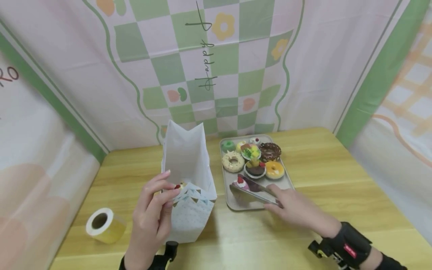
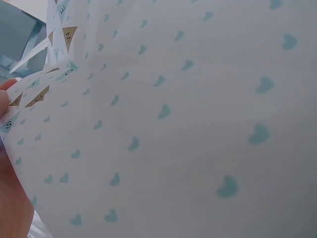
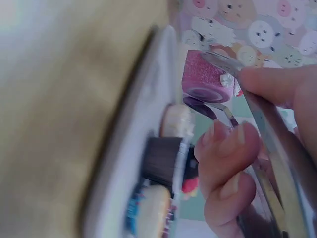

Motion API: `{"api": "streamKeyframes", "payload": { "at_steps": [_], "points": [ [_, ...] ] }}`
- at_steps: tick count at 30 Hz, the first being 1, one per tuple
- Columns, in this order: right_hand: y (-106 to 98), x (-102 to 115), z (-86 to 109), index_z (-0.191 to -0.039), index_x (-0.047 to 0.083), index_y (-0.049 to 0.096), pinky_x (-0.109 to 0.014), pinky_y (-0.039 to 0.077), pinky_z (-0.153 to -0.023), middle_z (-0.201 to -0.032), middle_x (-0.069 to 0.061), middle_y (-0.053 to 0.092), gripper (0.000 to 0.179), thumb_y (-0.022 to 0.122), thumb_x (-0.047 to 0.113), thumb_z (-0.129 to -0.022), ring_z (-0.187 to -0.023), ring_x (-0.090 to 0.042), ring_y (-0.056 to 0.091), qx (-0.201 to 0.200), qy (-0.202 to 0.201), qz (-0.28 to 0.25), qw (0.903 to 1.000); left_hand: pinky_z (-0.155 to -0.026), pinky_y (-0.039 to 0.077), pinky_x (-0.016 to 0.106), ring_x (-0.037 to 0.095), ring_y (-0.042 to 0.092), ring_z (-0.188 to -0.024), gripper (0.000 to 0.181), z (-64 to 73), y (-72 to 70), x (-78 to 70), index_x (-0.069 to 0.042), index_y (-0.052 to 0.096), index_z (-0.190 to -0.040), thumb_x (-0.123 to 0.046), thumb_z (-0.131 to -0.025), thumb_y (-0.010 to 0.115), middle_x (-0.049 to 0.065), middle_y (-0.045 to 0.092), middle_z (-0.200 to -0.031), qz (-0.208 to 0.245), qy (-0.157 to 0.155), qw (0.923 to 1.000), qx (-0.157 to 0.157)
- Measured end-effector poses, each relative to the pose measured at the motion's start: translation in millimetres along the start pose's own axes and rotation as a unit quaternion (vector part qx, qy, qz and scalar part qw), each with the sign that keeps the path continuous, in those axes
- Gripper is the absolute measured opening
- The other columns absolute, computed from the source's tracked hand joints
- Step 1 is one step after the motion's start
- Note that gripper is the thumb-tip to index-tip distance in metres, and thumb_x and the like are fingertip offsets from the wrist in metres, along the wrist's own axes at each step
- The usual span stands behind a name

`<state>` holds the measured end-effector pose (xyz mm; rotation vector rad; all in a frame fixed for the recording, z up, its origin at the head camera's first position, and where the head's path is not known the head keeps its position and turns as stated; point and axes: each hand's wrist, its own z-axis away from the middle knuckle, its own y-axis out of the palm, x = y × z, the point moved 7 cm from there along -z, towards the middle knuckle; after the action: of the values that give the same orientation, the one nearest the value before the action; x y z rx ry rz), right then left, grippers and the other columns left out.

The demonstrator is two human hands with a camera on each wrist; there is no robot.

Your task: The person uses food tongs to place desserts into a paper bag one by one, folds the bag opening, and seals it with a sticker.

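My right hand [image 1: 287, 204] grips a pair of metal tongs [image 1: 260, 195], fingers and thumb wrapped about the two arms. Between the tong tips sits a small pink cake [image 3: 205, 77] topped with a strawberry, above the near part of the grey tray [image 1: 233, 204]. My left hand [image 1: 152, 210] pinches the near rim of a tall white paper bag [image 1: 192, 225] printed with blue hearts and small pennants. The bag stands upright with its mouth open. Just inside the rim, beside my left fingertips, a bit of red and cream-coloured food [image 1: 182, 185] shows; the rest of it is hidden.
The tray's far half carries a cream donut [image 1: 233, 161], a chocolate donut [image 1: 270, 151], an orange-glazed donut [image 1: 274, 170], a dark cupcake [image 1: 255, 170] and several smaller sweets. A roll of labels [image 1: 109, 227] stands left of the bag. Behind the wooden table [image 1: 320, 161] hangs a printed curtain.
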<state>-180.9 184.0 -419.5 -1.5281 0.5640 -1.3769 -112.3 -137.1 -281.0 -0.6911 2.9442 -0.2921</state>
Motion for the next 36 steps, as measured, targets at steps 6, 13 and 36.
{"api": "streamKeyframes", "payload": {
  "at_steps": [6,13,36],
  "points": [
    [-31,12,0.6,-0.139,0.000,0.057,-0.020,0.038,-0.047,-0.065,0.012,0.053,0.056,0.071,0.037,-0.099,-0.052,-0.001,0.043,-0.032,-0.047,0.046,0.9973,-0.114,0.053,0.025,0.025,0.065,-0.131,0.036,1.5,-0.6,0.9,0.008,0.067,-0.090,-0.013,-0.112,0.049,0.024,0.062,-0.092,0.002,0.004,1.0000,-0.001],
    [-63,20,0.0,-0.143,-0.002,0.052,-0.021,0.040,-0.049,-0.069,0.011,0.055,0.062,0.067,0.043,-0.102,-0.055,-0.001,0.046,-0.029,-0.053,0.081,0.9949,-0.114,0.053,0.024,0.023,0.065,-0.132,0.036,0.6,-0.3,-0.2,0.008,0.067,-0.089,-0.013,-0.112,0.049,0.024,0.062,-0.092,0.003,0.003,1.0000,-0.001],
    [-131,50,-2.6,-0.138,0.009,0.055,-0.026,0.043,-0.054,-0.074,0.007,0.058,0.050,0.070,0.039,-0.101,-0.062,-0.006,0.050,-0.070,-0.095,0.138,0.9834,-0.117,0.051,0.027,0.018,0.062,-0.137,0.037,-4.7,1.4,-3.1,0.008,0.066,-0.087,-0.013,-0.112,0.048,0.023,0.061,-0.091,0.010,0.006,0.9999,0.000]
  ]
}}
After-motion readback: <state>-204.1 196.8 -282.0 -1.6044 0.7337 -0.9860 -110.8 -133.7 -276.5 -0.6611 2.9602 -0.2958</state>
